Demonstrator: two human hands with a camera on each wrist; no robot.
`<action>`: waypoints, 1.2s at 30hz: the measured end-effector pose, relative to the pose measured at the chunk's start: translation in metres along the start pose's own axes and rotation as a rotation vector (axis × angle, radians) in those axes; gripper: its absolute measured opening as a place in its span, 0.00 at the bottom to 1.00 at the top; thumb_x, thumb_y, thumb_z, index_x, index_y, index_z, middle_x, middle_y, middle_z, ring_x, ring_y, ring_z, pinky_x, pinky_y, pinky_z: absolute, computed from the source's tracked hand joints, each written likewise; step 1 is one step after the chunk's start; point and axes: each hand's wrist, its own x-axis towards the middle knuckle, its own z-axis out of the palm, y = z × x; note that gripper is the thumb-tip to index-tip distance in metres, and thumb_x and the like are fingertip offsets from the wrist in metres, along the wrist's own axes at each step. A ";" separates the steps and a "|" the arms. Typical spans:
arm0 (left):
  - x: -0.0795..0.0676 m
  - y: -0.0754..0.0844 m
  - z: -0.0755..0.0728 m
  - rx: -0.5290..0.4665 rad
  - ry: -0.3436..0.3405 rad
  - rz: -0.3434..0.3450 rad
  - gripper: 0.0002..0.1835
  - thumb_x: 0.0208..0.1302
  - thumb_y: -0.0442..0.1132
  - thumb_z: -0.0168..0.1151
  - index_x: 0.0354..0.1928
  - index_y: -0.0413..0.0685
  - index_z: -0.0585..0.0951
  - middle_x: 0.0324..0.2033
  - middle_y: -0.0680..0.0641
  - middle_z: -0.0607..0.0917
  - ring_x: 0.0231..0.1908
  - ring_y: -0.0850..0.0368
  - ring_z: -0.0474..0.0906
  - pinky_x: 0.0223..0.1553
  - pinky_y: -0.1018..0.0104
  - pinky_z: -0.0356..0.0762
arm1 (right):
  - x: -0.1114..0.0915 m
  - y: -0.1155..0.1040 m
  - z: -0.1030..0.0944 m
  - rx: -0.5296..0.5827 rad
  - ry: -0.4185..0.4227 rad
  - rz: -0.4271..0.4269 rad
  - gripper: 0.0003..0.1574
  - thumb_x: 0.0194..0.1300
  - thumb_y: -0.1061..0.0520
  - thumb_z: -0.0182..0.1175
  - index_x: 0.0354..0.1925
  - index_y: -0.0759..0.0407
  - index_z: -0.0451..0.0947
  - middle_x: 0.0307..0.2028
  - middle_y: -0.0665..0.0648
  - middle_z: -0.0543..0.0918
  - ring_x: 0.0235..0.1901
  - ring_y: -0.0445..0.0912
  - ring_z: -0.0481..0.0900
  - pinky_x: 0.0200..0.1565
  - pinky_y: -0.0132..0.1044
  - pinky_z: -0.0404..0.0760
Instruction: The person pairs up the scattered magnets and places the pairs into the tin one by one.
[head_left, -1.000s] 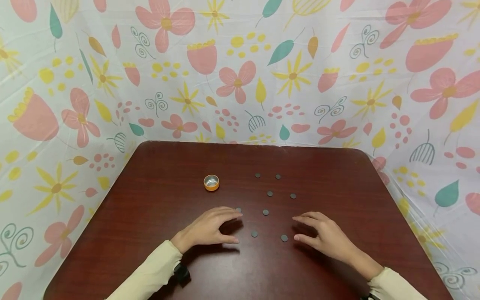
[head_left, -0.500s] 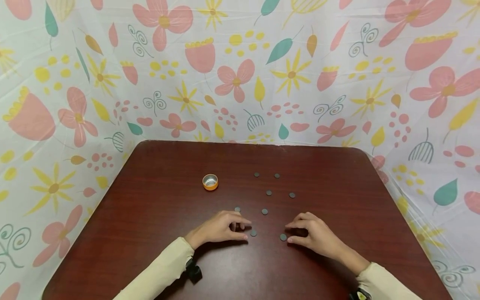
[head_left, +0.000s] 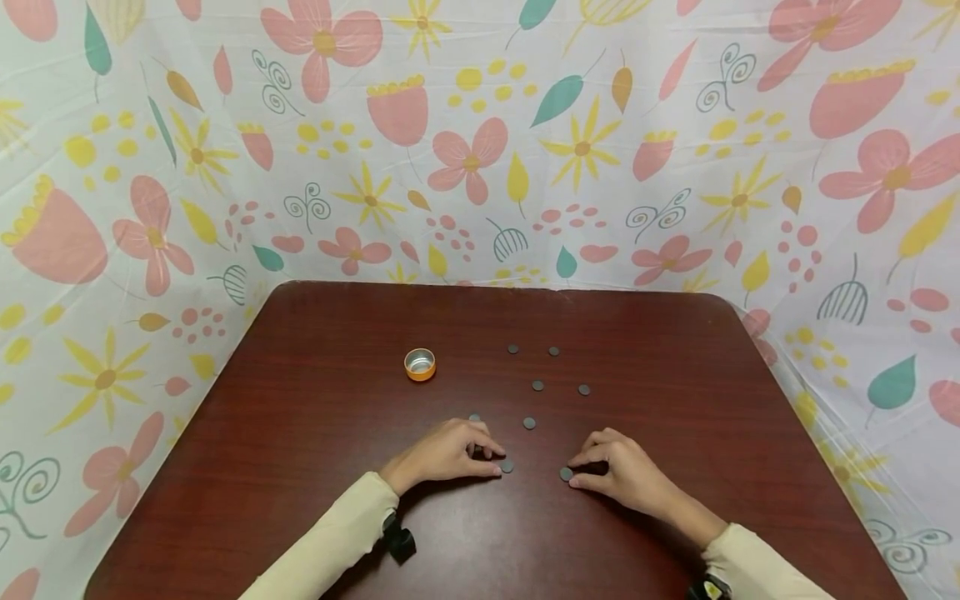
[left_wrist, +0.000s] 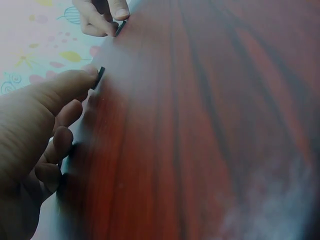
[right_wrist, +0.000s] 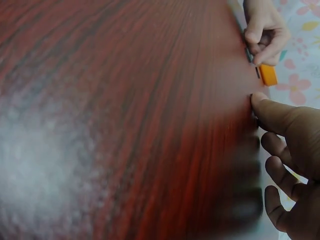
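- I'm looking down on eight small dark discs, all lying apart on the brown tabletop (head_left: 480, 550); I'm judging the gaps are leaving each rim free for fingertips.
- The orange cup (head_left: 420, 365) is standing upright, mouth up, beyond the left hand (head_left: 447, 450); it's probably sitting off to the side so it's not crowding the fingers.
- Six discs (head_left: 537, 385) are lying farther out than the other two, one of them just beside the left hand's knuckles.
- The nearer left disc (head_left: 507, 466) and nearer right disc (head_left: 566, 474) are lying closest to me, one in front of each hand, so neither arm is needing to cross the other.
- My left hand is holding a narrow gap between thumb and index finger, thumb tip touching the left disc's rim; its other fingers are bending loosely. I can't tell whether the index finger is pressing too.
- My right hand (head_left: 630, 473) is pinching the right disc at its rim between thumb and index finger, its other fingers bending inward.
- Both hands are keeping their tips low, I'm supposing because such thin discs are offering little edge.
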 end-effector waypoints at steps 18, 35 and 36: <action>0.010 0.008 0.007 0.032 -0.008 0.007 0.09 0.60 0.53 0.66 0.41 0.66 0.87 0.29 0.70 0.77 0.25 0.77 0.70 0.29 0.79 0.69 | 0.008 -0.006 0.007 0.006 -0.020 -0.004 0.10 0.53 0.46 0.72 0.36 0.43 0.88 0.31 0.37 0.78 0.32 0.35 0.69 0.31 0.28 0.72; 0.031 0.018 0.019 0.020 -0.042 0.045 0.09 0.61 0.51 0.66 0.41 0.61 0.88 0.31 0.68 0.79 0.25 0.78 0.70 0.26 0.82 0.70 | 0.023 -0.013 0.018 -0.004 -0.031 -0.066 0.09 0.54 0.46 0.72 0.36 0.42 0.88 0.30 0.37 0.77 0.31 0.34 0.69 0.30 0.28 0.71; 0.031 0.018 0.019 0.014 -0.045 0.046 0.09 0.61 0.50 0.66 0.41 0.61 0.88 0.31 0.67 0.80 0.26 0.78 0.70 0.26 0.82 0.70 | 0.024 -0.014 0.018 0.000 -0.033 -0.063 0.09 0.54 0.46 0.72 0.36 0.43 0.88 0.30 0.37 0.77 0.31 0.34 0.69 0.30 0.28 0.71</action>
